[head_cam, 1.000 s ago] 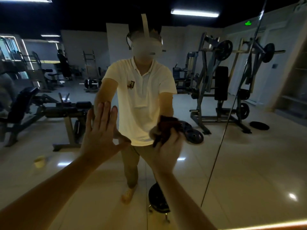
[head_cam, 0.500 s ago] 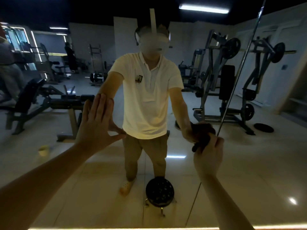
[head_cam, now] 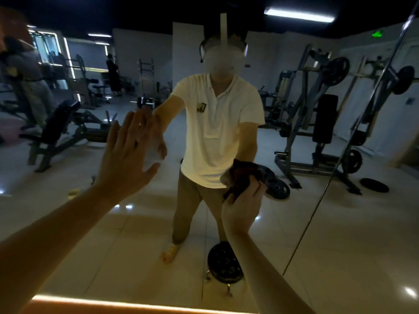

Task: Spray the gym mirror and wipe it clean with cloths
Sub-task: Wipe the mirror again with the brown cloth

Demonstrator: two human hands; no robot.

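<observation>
The mirror [head_cam: 340, 223] fills almost the whole head view, standing upright directly in front of the person, and the gym behind is seen reflected in it. A slanting seam [head_cam: 317, 207] is seen at the right, where one panel meets the next. The left hand [head_cam: 127, 152] is laid flat on the glass left of centre, fingers straight and close together, thumb spread out, and its reflection is met fingertip to fingertip; nothing is held in it. The right hand [head_cam: 243, 207] is curled round a bunched dark cloth [head_cam: 242, 175], which is pressed to the glass lower down and further right, not far left of the seam. No spray bottle is seen anywhere, and only one cloth is shown. From this the spraying is judged to be done, at least for this patch, and the wiping to be under way. How much of the glass is already clean cannot be told: the room is dim, and no droplets, streaks or smears can be made out on either panel. The panel beyond the seam and the upper glass are judged likely to be left to wipe.
</observation>
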